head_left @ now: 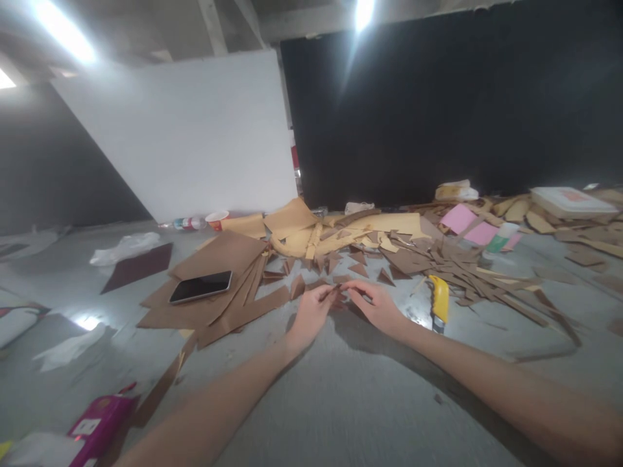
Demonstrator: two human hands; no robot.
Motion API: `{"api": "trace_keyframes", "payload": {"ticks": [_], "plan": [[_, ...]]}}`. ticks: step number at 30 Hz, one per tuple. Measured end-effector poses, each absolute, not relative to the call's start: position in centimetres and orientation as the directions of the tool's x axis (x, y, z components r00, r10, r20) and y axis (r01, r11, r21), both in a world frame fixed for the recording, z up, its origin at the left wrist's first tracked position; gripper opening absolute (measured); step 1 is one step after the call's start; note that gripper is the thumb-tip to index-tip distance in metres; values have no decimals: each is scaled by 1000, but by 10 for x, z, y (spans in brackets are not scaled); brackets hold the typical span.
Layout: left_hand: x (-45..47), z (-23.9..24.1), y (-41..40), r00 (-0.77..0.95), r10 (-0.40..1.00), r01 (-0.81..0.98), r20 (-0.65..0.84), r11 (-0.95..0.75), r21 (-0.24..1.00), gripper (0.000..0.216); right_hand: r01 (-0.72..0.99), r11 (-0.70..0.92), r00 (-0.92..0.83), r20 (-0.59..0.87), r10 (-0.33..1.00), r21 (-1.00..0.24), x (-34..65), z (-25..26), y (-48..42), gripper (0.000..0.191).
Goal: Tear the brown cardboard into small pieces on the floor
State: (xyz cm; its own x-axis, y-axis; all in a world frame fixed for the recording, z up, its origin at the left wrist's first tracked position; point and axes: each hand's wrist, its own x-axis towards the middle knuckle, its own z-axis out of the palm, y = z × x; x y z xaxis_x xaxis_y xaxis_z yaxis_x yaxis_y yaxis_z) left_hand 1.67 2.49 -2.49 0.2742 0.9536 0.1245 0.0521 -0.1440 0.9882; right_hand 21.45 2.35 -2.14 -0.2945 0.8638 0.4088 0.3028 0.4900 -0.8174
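Note:
My left hand and my right hand meet at the middle of the grey table. Both are closed, fingertips pinched together on a small brown piece of cardboard, mostly hidden by the fingers. Just beyond them lie several small brown cardboard triangles, some standing folded. A brown cardboard strip reaches in from the left, close to my left hand. To the right of my right hand rests a yellow utility knife.
On the left, a black phone lies on stacked brown cardboard sheets. Cut strips, pink paper and a green-and-white bottle are at right. A magenta object sits front left. Upright dark and white panels stand behind.

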Motion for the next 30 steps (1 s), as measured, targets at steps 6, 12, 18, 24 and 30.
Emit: {"api": "trace_keyframes", "payload": {"ticks": [6,12,18,24,30], "plan": [[17,-24,27,260,965,-69,46,-29,997,61,305,518,-291,439,850,-800,215,-23,26,28],[15,-25,29,235,970,-78,66,-49,996,55,322,560,-321,468,823,-763,215,-26,26,29],[12,-26,29,233,968,-96,97,-77,992,50,326,589,-438,434,787,-739,214,-17,21,33],[14,-28,30,173,983,-127,63,-41,991,51,304,520,-306,435,847,-798,218,-19,22,30],[15,-26,27,199,979,-92,45,-27,995,50,341,423,-266,345,900,-840,216,-21,27,29]]}}
